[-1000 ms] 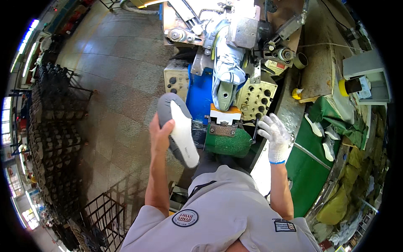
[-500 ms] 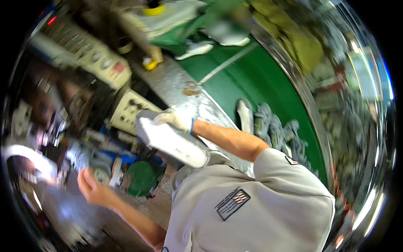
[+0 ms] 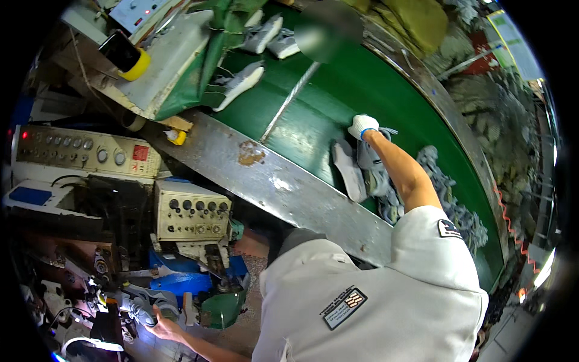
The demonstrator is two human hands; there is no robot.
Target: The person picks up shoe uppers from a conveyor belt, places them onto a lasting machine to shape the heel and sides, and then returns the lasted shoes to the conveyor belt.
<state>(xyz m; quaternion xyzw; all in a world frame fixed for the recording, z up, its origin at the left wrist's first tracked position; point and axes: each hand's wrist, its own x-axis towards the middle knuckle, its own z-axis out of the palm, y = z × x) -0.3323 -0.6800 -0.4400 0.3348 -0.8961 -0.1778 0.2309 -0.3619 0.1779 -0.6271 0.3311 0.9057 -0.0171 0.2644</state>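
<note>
My left hand (image 3: 163,327) is bare and closed on a grey lace-up shoe (image 3: 140,309) at the machine on the lower left. Its thumb shows at the shoe's side; most of the fingers are hidden. Over the green belt, my right hand (image 3: 363,127) wears a white knitted glove with a blue cuff. It is closed on the end of another grey shoe (image 3: 369,158), partly covered by my forearm. Beside that one, a shoe with a pale sole (image 3: 348,172) lies on its side. More grey shoes (image 3: 392,205) are bunched against it.
A metal ledge (image 3: 283,187) borders the green conveyor belt (image 3: 313,127). Knobbed control boxes (image 3: 192,211) stand left of it. Several shoes (image 3: 240,84) lie at the belt's far end, and a row of grey shoes (image 3: 449,193) along its right side. A yellow bottle (image 3: 176,137) rests by the ledge.
My right hand has moved from in front of my chest, where it held a pale-soled shoe, out to the belt. My left hand, empty before, has lowered and taken hold of a grey shoe.
</note>
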